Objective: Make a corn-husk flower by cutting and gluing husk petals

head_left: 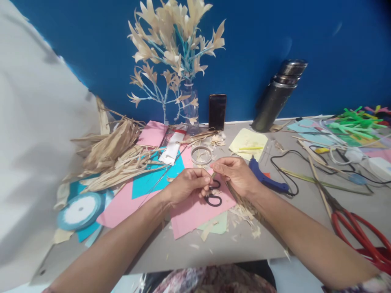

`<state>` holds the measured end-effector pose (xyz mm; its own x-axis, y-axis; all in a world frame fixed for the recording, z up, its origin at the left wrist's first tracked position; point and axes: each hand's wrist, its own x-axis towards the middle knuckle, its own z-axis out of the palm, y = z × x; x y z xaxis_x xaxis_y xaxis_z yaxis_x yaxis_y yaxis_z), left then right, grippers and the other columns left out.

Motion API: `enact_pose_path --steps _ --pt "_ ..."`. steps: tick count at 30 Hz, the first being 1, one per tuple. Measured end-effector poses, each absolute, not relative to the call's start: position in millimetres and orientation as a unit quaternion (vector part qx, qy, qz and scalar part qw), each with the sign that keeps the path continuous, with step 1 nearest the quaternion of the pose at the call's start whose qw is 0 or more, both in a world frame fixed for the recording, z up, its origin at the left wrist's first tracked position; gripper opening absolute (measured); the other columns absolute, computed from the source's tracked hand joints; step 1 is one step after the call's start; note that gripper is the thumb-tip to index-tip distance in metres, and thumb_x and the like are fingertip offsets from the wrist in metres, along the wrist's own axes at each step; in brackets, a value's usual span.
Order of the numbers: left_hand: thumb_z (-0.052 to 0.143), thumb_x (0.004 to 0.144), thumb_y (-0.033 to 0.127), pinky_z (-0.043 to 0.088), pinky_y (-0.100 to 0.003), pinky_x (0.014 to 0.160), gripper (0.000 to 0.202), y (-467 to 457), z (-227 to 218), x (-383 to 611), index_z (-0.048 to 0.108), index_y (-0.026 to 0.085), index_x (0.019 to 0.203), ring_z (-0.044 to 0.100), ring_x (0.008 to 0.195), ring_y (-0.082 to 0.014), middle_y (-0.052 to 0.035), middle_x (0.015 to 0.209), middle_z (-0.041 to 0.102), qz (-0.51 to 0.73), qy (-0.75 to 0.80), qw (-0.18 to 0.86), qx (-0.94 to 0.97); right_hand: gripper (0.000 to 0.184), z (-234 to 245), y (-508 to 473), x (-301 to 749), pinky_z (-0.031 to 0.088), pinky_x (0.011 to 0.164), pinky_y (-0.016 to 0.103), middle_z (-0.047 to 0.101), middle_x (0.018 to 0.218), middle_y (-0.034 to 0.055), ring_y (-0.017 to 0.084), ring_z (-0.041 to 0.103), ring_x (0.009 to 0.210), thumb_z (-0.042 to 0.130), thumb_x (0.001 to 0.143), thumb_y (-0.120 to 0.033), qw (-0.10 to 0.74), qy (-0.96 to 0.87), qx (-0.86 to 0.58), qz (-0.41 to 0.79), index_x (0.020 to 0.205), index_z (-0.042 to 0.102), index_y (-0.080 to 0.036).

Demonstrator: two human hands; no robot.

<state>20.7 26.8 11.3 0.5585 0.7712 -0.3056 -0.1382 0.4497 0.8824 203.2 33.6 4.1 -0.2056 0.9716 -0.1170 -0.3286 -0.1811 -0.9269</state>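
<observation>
Strip of thin greenish material (213,176), small and mostly hidden by skin, sits pinched between the worker's two hands, just above the counter's middle. The left hand (186,186) presses thumb and forefinger together on its lower end; the right hand (236,176) has its fingers (218,163) drawn to a pinch at the upper end, the tips of both hands almost meeting.

Right below those fingers, black looped scissor handles (213,205) rest on a large pink paper sheet (186,221), with a pale green paper piece (221,228) poking out nearer the worker. A bundle of dry straw-like strands (244,205) lies under the right wrist, shavings scattered about it. Just beyond the fingers is a round, pale tape-like ring (201,163).

To their right I see a blue glue gun (269,179), a square of pale yellow paper (246,140) a little farther back, and, well off, red-handled metal shears (359,234) and bright green fuzzy stems (351,126).

To their left lie a heap of dried tan husks (113,146) and, nearer the worker, a flat spool of light blue ribbon (81,209).

Farthest beyond the fingers, by the deep blue wall (104,53), stand cream flowers on pale blue stems (175,44) in a clear bottle (190,108), an upright black phone (217,113) and a tilted dark metal flask (276,97). Everything shares one grey counter (238,249).
</observation>
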Motion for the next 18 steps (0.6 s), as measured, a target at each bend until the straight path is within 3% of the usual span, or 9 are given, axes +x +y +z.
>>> enact_pose_path --steps 4,12,15,18 --pt "0.081 0.074 0.039 0.051 -0.025 0.051 0.032 26.9 8.8 19.8 0.064 0.012 0.076 0.053 0.049 -0.0102 -0.0009 0.056 0.059 0.285 0.358 0.765 0.454 0.037 0.4 34.4 203.0 0.033 0.044 0.021 0.047 0.048 -0.0061 0.006 0.038 0.045 0.093 0.056 -0.039 0.504 -0.416 -0.402 0.641 0.058 0.065 -0.015" --pt "0.073 0.080 0.043 0.054 -0.029 0.054 0.032 22.6 9.2 23.7 0.059 0.015 0.076 0.053 0.050 -0.0115 0.0014 0.058 0.055 0.290 0.372 0.737 0.485 0.046 -4.2 31.8 200.9 0.027 0.044 0.021 0.042 0.049 -0.0074 0.007 0.034 0.047 0.087 0.065 -0.047 0.520 -0.463 -0.452 0.559 0.056 0.053 -0.017" --pt "0.066 0.085 0.040 0.049 -0.025 0.055 0.028 21.7 9.1 25.1 0.055 0.016 0.074 0.052 0.051 -0.0102 0.0023 0.058 0.054 0.298 0.396 0.681 0.539 0.046 -4.1 32.0 201.7 0.025 0.044 0.022 0.042 0.049 -0.0071 0.007 0.033 0.047 0.085 0.067 -0.050 0.538 -0.470 -0.479 0.510 0.057 0.053 -0.018" --pt "0.055 0.089 0.033 0.042 -0.022 0.051 0.021 25.3 4.2 22.9 0.055 0.017 0.076 0.050 0.051 -0.0103 0.0034 0.057 0.051 0.321 0.458 0.556 0.615 0.049 -5.3 36.3 205.3 0.025 0.045 0.022 0.039 0.049 -0.0075 0.007 0.031 0.047 0.083 0.069 -0.052 0.578 -0.449 -0.487 0.476 0.056 0.050 -0.019"
